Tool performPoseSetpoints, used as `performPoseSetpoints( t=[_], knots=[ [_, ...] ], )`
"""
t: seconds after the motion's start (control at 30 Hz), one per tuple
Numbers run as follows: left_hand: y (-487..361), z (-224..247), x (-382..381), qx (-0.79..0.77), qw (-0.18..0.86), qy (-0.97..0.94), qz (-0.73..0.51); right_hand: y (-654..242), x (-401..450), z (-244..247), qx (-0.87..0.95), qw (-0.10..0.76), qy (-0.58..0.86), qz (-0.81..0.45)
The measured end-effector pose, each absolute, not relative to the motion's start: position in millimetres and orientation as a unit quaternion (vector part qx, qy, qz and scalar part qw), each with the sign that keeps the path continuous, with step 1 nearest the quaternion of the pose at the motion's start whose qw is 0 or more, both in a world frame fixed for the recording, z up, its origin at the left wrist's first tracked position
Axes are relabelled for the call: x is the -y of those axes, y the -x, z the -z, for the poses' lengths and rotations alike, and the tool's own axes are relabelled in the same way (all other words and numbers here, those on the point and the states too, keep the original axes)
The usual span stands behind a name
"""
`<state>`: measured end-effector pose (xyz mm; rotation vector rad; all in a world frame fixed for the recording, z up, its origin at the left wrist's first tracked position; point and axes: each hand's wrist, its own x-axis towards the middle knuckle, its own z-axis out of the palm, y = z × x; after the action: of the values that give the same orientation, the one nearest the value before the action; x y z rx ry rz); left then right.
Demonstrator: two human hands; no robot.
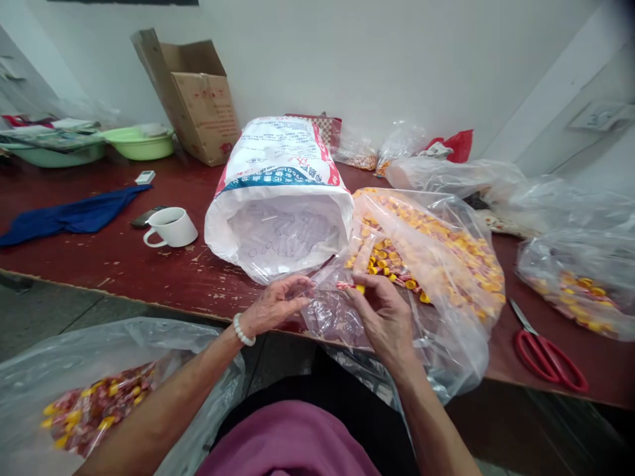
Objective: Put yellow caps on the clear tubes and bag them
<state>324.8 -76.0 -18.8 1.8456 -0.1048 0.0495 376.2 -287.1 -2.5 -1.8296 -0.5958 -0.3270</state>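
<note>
My right hand (384, 316) pinches a small red-and-white piece with a yellow cap (351, 287), its patterned end pointing left. Facing it, my left hand (282, 305), with a pale bead bracelet on the wrist, has thumb and fingers closed around a small clear plastic piece, hard to make out. Just behind the left hand lies a white woven sack (280, 155), its mouth toward me, with clear tubes (282, 231) inside. Beside the right hand spreads a clear plastic bag (446, 264) full of similar yellow-capped pieces (384, 254).
Red-handled scissors (546, 357) lie at right, near another bag of capped pieces (580, 294). At lower left, a large plastic bag (198, 337) holds more pieces. A white mug (171, 228), blue cloth (74, 215), green basin (139, 142) and cardboard box (201, 99) stand left.
</note>
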Motion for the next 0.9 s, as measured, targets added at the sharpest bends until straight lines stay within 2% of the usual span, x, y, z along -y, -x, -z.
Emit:
performPoseSetpoints(
  t=[0.17,0.33,0.43,0.67,0.77,0.9],
  knots=[
    [-308,18,103,0.064,0.604,-0.793,0.039,-366,285,1,0.321,0.478,0.813,0.084],
    [-304,25,110,0.025,0.668,-0.74,0.078,-365,295,5,0.34,0.484,0.806,0.018],
    [-304,26,112,0.02,0.703,-0.706,0.088,-361,294,7,0.333,0.5,0.798,0.032],
    [-305,35,118,0.01,0.712,-0.699,0.067,-348,291,19,0.407,0.446,0.797,0.026],
    [-307,40,120,-0.005,0.74,-0.668,0.084,-372,300,26,0.347,0.381,0.856,0.035],
    [-306,42,119,-0.034,0.783,-0.613,0.101,-433,324,42,0.161,0.299,0.934,0.108]
  ],
)
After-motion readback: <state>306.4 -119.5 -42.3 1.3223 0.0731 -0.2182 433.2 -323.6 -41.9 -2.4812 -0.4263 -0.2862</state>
